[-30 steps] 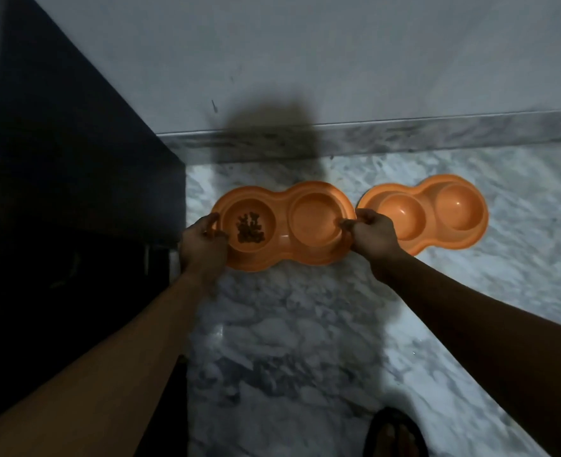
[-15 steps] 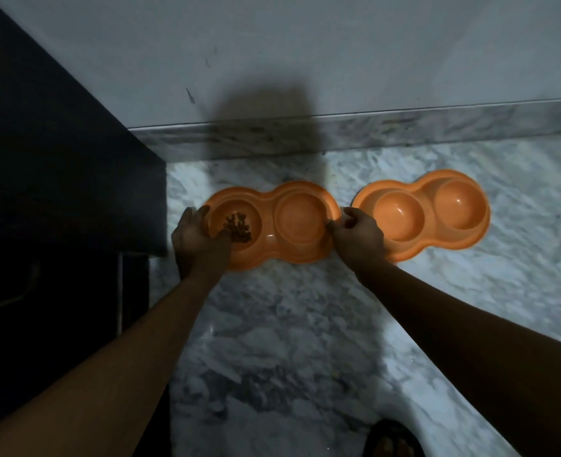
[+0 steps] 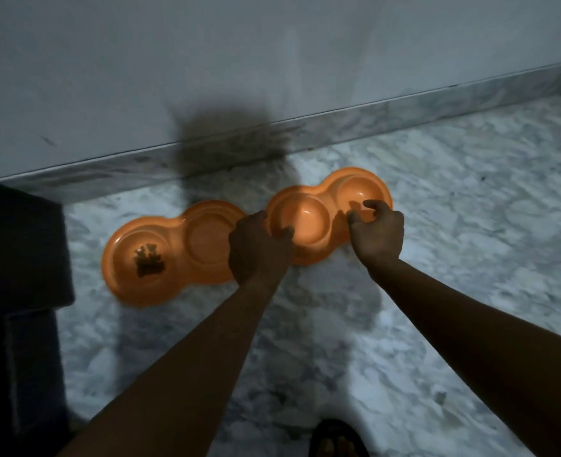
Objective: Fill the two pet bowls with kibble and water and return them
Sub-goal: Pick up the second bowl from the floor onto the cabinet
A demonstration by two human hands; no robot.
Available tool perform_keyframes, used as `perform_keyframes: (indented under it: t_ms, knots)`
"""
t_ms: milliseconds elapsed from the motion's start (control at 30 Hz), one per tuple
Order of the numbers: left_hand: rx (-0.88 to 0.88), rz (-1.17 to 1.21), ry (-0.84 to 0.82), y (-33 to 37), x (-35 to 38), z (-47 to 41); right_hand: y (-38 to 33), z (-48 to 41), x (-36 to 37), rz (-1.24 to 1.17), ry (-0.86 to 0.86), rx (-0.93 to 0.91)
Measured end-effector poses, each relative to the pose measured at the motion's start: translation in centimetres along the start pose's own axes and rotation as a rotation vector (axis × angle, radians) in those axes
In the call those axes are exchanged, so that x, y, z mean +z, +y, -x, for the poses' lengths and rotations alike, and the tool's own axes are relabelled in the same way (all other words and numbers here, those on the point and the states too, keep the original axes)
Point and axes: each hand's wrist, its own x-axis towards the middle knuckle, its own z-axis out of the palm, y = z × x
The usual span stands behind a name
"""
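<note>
Two orange plastic pet feeders, each with two round wells, lie side by side on a grey-veined marble floor (image 3: pixel 470 232), close to the marble skirting (image 3: pixel 404 110) at the foot of a pale wall (image 3: pixel 305 44). The left double bowl (image 3: pixel 177 249) sits flat with a small heap of brown kibble (image 3: pixel 149 262) in its left well; its right well looks bare, though in this dim light I cannot tell whether it holds water. The right double bowl (image 3: pixel 333 199) lies just beside it, a little nearer the skirting, and both its wells look dry. The left hand (image 3: pixel 259 252) grasps the left end of the right double bowl, its thumb (image 3: pixel 284 231) hooked over the rim into the left well and the rest of the hand wrapped under the edge; it covers the spot where the two feeders meet, so whether they touch is hidden. The right hand (image 3: pixel 378 235) is over the near edge of the same feeder by its right well, fingers curled and spread like a claw, but motion blur keeps me from telling whether they have closed on the rim or only hover above it. A dark cabinet (image 3: pixel 15 258) stands at the left, and a foot in a dark sandal (image 3: pixel 338 437) shows at the bottom edge
</note>
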Motion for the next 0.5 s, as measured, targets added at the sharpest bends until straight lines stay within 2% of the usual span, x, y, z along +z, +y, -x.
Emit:
perform_keyframes:
  t_ms: [100, 233, 400, 500]
  knots:
    - [-0.043, -0.07, 0.032, 0.9, 3.3, 0.0, 2.1, -2.9, -1.2, 0.018, 0.035, 0.076]
    - [-0.124, -0.103, 0.085, 1.1, 6.1, -0.2, 4.2, -5.4, -0.8, -0.079, -0.011, 0.147]
    - [-0.038, -0.103, 0.118, -0.2, 6.6, -0.5, 4.5, -5.5, -0.9, -0.153, 0.011, 0.166]
    - [-0.059, -0.036, 0.106, 0.1, 4.8, 0.5, 4.5, -4.0, -2.3, -0.249, -0.012, 0.235]
